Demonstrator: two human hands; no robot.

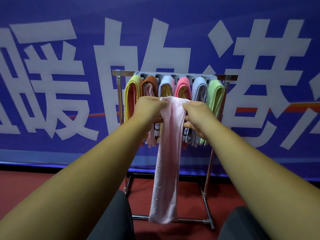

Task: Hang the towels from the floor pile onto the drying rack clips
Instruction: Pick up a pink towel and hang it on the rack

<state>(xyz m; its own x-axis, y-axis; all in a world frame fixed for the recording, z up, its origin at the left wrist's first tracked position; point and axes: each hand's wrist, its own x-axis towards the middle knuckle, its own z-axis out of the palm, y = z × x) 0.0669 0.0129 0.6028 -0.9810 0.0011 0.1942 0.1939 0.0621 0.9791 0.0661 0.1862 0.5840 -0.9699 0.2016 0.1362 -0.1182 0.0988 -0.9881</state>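
Observation:
A long pale pink towel (168, 153) hangs folded lengthwise in front of the drying rack (174, 73). My left hand (149, 110) pinches its upper left edge and my right hand (197, 115) grips its upper right edge, both held just below the rack's grey clip bar (173, 77). Several towels hang from the clips: yellow (131, 96), orange-brown (149, 84), blue-grey (167, 85), bright pink (183, 85), another blue-grey (200, 89) and light green (215, 94). The floor pile is out of view.
A blue banner (69, 49) with large white characters stands right behind the rack. The rack's metal base (190, 220) rests on red floor (22, 186). My dark-clothed knees (114, 219) are at the bottom, either side of the hanging towel.

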